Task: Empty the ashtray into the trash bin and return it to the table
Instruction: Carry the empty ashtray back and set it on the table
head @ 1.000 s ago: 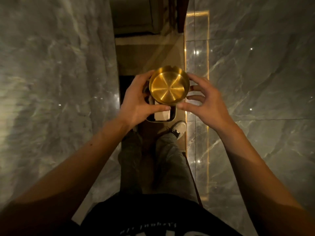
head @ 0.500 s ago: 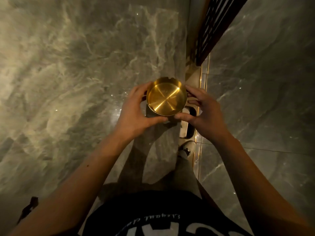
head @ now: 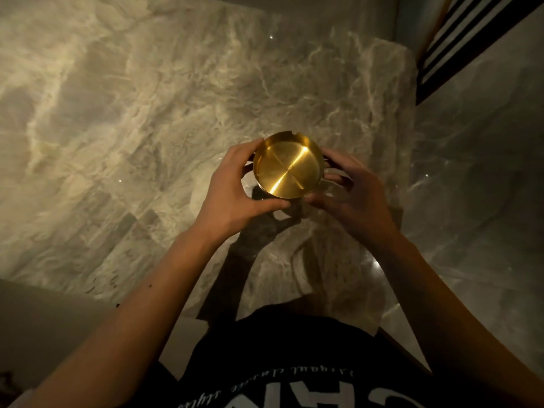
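Observation:
A round gold metal ashtray with a notched rim sits between both hands, its bowl facing up and bare inside. My left hand grips its left side, thumb curled under the near edge. My right hand holds the right side with fingers spread along the rim. The ashtray hovers over the grey marble table, casting a shadow on the surface just below. Whether it touches the table I cannot tell. No trash bin is in view.
The marble table's right edge runs down beside a glossy marble floor. A dark slatted screen stands at the top right. My black printed shirt fills the bottom.
The view has swung left from the floor gap with the bin onto the marble table. Both hands kept hold of the ashtray and now carry it above the tabletop.

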Tool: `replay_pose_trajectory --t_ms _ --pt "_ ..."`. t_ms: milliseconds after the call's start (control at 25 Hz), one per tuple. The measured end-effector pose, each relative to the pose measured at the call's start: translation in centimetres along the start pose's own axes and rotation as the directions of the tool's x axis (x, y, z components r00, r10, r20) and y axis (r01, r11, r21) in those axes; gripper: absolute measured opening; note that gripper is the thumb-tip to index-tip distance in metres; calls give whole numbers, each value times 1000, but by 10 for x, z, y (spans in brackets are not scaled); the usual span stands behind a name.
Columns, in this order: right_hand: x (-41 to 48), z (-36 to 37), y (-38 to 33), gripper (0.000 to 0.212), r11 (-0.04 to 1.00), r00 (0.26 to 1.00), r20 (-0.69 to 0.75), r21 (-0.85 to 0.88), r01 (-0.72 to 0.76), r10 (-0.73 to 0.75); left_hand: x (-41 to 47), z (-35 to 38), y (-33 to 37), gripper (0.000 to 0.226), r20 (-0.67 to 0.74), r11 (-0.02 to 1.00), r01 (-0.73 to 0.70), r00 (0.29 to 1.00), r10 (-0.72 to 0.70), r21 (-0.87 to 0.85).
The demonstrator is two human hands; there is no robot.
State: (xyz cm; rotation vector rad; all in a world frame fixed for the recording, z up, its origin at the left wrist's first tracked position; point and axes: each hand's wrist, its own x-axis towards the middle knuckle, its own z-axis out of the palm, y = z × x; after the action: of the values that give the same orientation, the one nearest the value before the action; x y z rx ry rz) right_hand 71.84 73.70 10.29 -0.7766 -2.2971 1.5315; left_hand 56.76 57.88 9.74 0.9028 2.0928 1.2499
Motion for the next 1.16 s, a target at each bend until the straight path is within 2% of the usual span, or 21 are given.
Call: replay_pose_trajectory --t_ms 360,520,640,880,1040,1160 --pt "20 63 -7 80 989 982 128 -45 143 -136 -37 -47 -25 99 -130 990 140 982 -135 29" --pt "42 120 -27 79 993 981 182 -76 86 -71 -40 -101 -52 100 -160 980 200 967 -197 2" --pt "56 179 -47 80 994 982 156 -9 106 -103 -37 -154 -91 100 -150 979 202 968 -201 -10" --pt "86 289 -105 76 995 995 90 -74 59 -53 -25 -269 -141 94 -78 974 219 972 -223 -53" --pt "96 324 -128 76 992 990 98 -69 109 -102 -29 -310 -157 94 -109 978 206 972 -210 -45" --pt "104 345 -134 75 982 976 118 -22 189 -186 -40 -327 -160 94 -190 978 203 963 -192 38"
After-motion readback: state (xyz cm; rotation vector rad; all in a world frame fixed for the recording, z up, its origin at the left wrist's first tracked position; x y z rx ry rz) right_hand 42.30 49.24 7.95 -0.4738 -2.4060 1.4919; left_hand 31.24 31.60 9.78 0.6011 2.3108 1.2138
